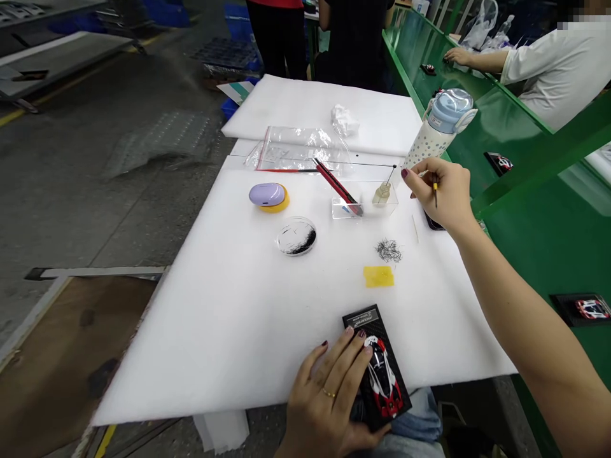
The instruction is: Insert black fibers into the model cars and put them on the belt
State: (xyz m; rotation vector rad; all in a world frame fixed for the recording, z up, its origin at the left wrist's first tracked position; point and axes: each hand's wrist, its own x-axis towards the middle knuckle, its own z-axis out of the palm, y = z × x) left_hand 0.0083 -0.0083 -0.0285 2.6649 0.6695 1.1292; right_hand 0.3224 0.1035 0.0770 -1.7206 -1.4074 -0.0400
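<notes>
My left hand (329,394) rests on a black base plate carrying a small red, white and black model car (382,378) at the near edge of the white foam sheet (229,318); its fingers press along the plate's left side. My right hand (442,191) is raised at the right, pinching a thin stick with a yellow band (435,191). It hovers just right of a clear plastic box (365,200) holding a small glue bottle (382,193) and a red tool (337,186). A pile of tiny dark parts (389,250) and a yellow pad (379,276) lie between the hands.
A round clear dish of dark parts (296,236), a purple and yellow case (268,196), a plastic bag (296,149) and a spotted water bottle (442,127) sit farther back. A green conveyor (525,216) with more car models runs along the right, where another person in white (548,63) works.
</notes>
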